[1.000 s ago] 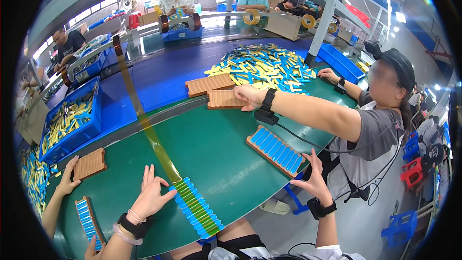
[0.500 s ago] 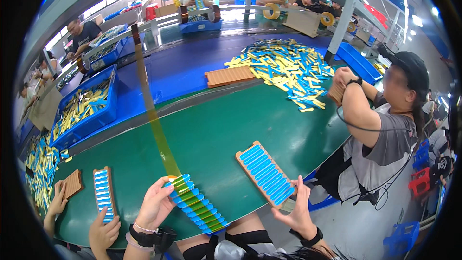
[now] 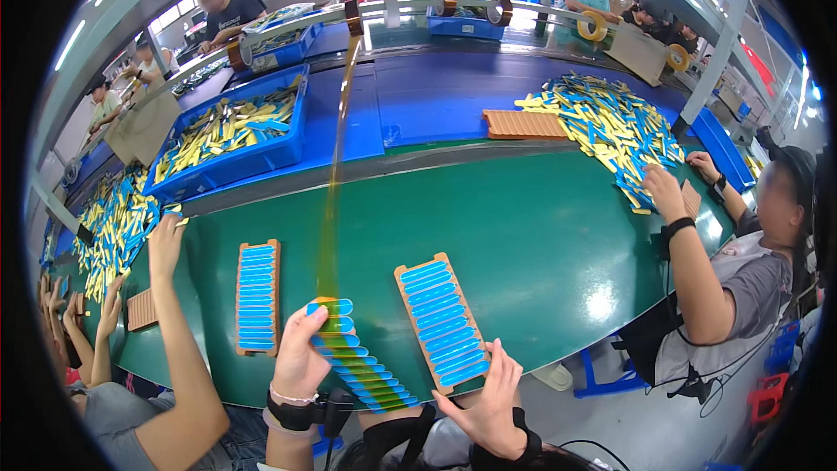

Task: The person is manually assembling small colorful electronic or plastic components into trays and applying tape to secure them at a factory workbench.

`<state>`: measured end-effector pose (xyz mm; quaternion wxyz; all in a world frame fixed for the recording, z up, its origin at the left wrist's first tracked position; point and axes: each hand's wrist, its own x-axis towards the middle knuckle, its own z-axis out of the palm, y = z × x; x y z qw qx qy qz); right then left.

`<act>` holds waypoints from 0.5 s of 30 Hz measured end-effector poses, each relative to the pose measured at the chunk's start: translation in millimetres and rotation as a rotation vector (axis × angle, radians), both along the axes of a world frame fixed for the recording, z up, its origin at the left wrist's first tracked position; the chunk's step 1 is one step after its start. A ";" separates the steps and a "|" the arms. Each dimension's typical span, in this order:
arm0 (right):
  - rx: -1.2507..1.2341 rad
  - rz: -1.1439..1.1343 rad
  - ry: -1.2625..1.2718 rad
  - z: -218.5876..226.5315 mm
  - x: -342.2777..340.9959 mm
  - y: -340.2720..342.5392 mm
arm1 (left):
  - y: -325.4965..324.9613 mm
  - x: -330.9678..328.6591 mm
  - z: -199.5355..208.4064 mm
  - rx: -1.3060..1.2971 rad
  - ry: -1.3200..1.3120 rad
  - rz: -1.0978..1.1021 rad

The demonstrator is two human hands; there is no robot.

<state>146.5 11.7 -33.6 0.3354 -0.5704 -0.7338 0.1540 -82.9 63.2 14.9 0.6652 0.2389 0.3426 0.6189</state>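
Note:
My left hand [image 3: 302,351] pinches the top end of a row of blue flat strips [image 3: 350,358] joined by amber tape. The row hangs slanting toward the table's near edge. From its top, the see-through tape [image 3: 331,209] runs up to a roll [image 3: 353,17] on the overhead bar. My right hand [image 3: 486,397] spans the near end of a brown grooved tray [image 3: 403,283], thumb and fingers at its two near corners. Blue strips [image 3: 445,318] lie side by side in the tray's grooves.
A second filled tray [image 3: 240,296] lies left on the green table [image 3: 540,235]. Loose yellow and blue strips [image 3: 602,135] are heaped at the far right, beside an unfilled brown tray [image 3: 527,125]. A blue bin [image 3: 288,144] stands far left. Co-workers' arms [image 3: 179,331] reach in on both sides.
The view has swung left. The taped row is still in my left hand. The left neighbour's hand has left the second filled tray and reached to the strip heap; the right neighbour's hands have lowered.

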 end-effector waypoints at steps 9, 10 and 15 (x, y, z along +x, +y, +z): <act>0.125 0.402 -0.361 39.4 21.1 62.2 | 1.2 -4.5 2.4 -0.045 0.043 -0.023; 0.113 0.469 -0.453 40.6 22.6 70.6 | 0.1 -3.6 3.7 -0.048 0.066 -0.024; 0.120 0.579 -0.658 49.6 25.0 77.2 | 1.2 -3.3 4.4 -0.027 0.051 -0.068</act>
